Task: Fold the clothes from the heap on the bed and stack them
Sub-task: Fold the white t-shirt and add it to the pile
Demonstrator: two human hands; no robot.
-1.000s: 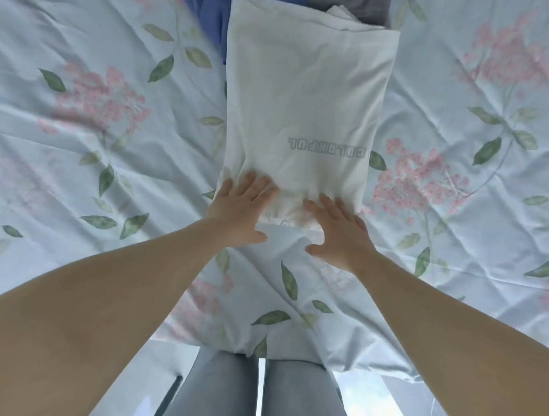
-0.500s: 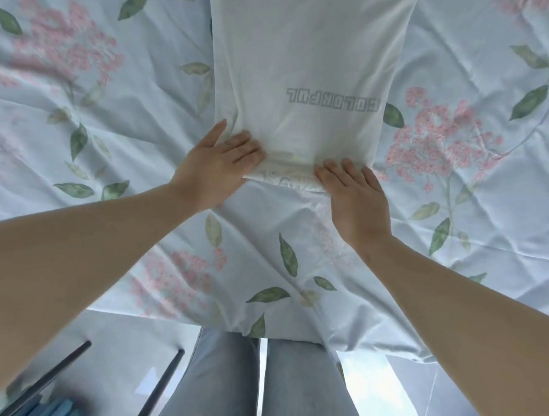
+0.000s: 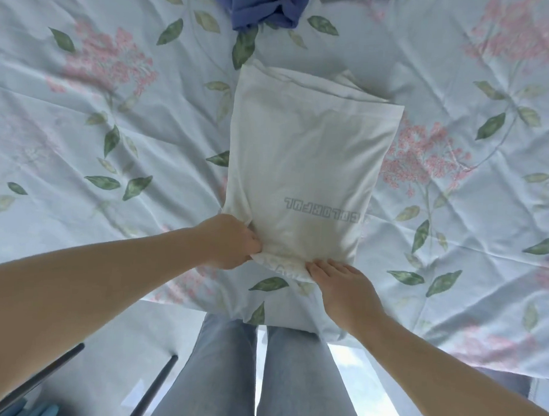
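The white shirt [image 3: 306, 165], folded into a long panel, lies mid-bed on the floral sheet [image 3: 112, 144]. It looks light, limp and likely to slump, so both near corners seem the best places to take hold. The left hand [image 3: 231, 242] curls round its 7 o'clock corner. The right hand [image 3: 342, 283] rests with straight fingers on the hem at 5 o'clock. A blue garment [image 3: 263, 6] lies at 12 o'clock.
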